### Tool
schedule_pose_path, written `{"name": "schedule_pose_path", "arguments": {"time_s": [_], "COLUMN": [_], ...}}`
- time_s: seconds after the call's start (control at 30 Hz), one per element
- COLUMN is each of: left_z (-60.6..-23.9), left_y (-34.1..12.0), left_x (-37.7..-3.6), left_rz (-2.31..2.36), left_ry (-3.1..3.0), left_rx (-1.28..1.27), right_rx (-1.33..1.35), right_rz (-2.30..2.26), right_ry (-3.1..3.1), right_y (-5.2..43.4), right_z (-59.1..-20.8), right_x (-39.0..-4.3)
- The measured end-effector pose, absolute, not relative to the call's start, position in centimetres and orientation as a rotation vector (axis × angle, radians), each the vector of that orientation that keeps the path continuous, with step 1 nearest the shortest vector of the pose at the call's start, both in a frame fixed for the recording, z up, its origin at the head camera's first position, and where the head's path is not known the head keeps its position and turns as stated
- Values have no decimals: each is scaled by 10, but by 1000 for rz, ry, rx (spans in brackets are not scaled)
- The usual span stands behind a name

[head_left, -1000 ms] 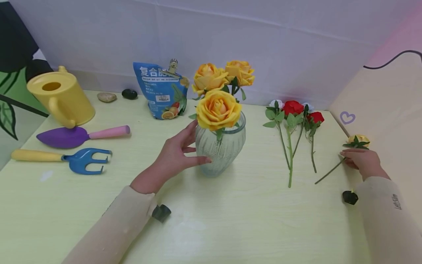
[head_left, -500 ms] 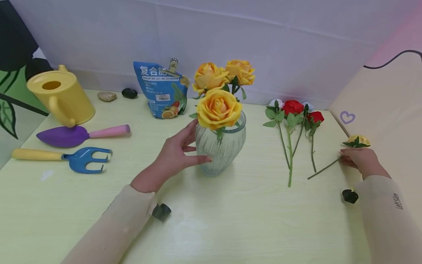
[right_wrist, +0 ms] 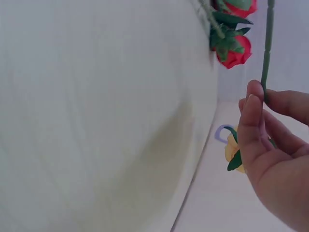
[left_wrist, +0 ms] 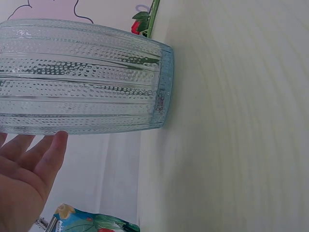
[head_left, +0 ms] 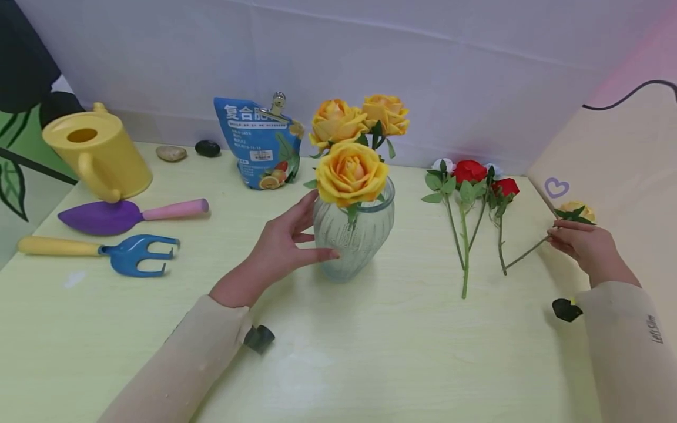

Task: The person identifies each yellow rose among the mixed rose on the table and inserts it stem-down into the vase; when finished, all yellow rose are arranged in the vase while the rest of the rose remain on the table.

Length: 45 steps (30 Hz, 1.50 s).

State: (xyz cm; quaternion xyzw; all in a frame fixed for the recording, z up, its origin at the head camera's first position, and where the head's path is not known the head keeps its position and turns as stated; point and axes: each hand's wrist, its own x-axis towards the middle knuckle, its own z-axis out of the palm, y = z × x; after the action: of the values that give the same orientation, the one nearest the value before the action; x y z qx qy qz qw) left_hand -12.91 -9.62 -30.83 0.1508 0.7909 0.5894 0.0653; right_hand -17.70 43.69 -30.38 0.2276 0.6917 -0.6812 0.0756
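Observation:
A ribbed clear glass vase [head_left: 353, 238] stands mid-table with three yellow roses [head_left: 351, 170] in it. My left hand [head_left: 296, 241] rests against its left side, thumb in front, fingers straight; the left wrist view shows those fingers [left_wrist: 46, 154] lying beside the vase [left_wrist: 82, 77]. At the far right, my right hand [head_left: 556, 234] pinches the stem [head_left: 523, 254] of a loose yellow rose [head_left: 577, 211], with the bloom lifted and the stem end low by the red roses. In the right wrist view the fingers [right_wrist: 253, 101] pinch that stem [right_wrist: 266, 43] just above the bloom [right_wrist: 231, 151].
Red roses [head_left: 476, 176] lie on the table right of the vase. On the left are a yellow watering can [head_left: 97, 153], a purple trowel [head_left: 121, 216] and a blue rake [head_left: 127, 254]. A blue bag [head_left: 259, 144] and two stones [head_left: 171, 154] sit at the back. A beige panel [head_left: 624, 158] borders the right.
My right hand has lifted the loose yellow rose and moved it back; its stem end has swung toward the red roses. The left hand stays on the vase.

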Motion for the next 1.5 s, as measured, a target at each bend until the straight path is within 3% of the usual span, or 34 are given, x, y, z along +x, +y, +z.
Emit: {"name": "schedule_pose_path", "arguments": {"time_s": [0.37, 1.1, 1.5], "left_z": [-309, -308, -309], "left_y": [-96, -96, -96], "left_x": [-130, -129, -130], "left_rz": [1775, 1771, 1770], "left_ry": [2384, 2388, 2388], "left_rx": [448, 443, 456], "right_rx": [461, -59, -198], "right_rz": [-2289, -2812, -3098], "right_ry": [2005, 1830, 1877], "right_y": [397, 269, 213], "right_z": [-274, -196, -180], "right_x": [-179, -165, -171]}}
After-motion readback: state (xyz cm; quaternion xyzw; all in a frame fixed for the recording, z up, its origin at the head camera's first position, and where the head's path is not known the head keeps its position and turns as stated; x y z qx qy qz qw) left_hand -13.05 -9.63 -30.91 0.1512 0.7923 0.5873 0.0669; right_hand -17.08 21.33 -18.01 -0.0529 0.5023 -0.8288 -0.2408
